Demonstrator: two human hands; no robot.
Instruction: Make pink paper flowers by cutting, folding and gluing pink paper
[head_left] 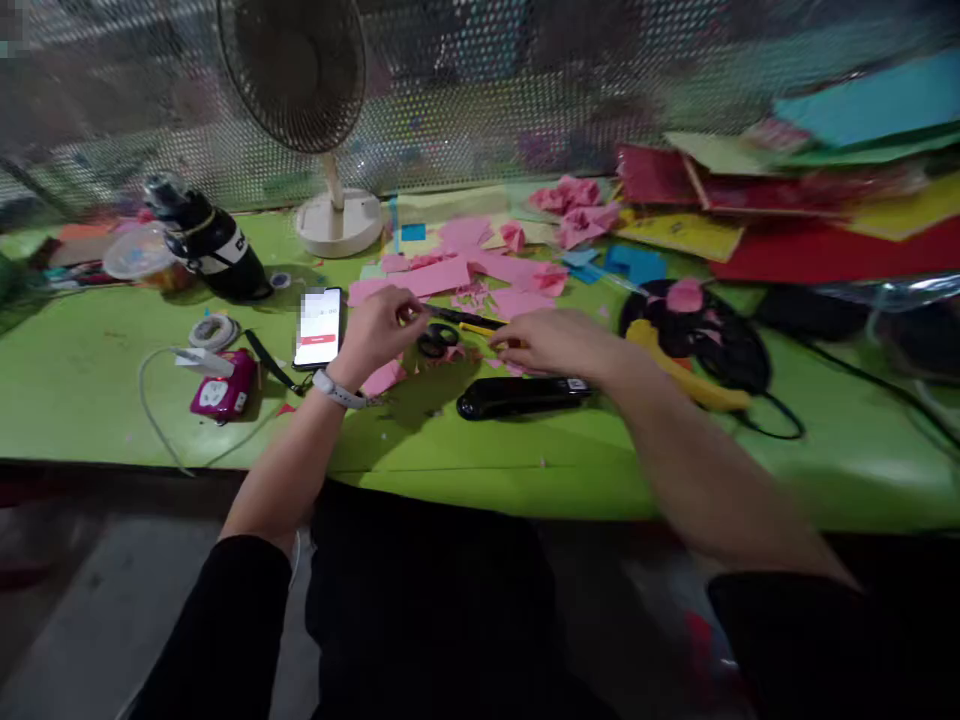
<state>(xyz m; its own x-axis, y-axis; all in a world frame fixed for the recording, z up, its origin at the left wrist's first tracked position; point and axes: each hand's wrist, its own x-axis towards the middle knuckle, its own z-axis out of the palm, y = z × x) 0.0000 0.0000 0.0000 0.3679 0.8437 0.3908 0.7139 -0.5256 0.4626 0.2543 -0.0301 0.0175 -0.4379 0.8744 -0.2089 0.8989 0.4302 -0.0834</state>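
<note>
My left hand (pixel 384 325), with a pale watch on the wrist, has its fingers curled in a pinch. What it may hold is too small to tell. Across from it, my right hand (pixel 555 342) is closed at the fingertips around the near end of a thin black and yellow tool (pixel 471 322), whose kind I cannot make out. That tool's black part reaches toward my left fingertips. Black round handles, seemingly of scissors (pixel 437 341), lie between the hands. Below my right hand rests a black stapler-like object (pixel 521 397). Cut pink paper (pixel 442 277) and small scraps lie behind the hands.
A phone (pixel 319 328), magenta device (pixel 225 388) with a cable, tape roll (pixel 213 332), black bottle (pixel 217 245) and fan (pixel 337 222) stand left. Rightward are a yellow-handled tool (pixel 694 380), black round object (pixel 739 350) and stacked coloured paper (pixel 825 240). Perforated mesh backs the green table (pixel 420 450).
</note>
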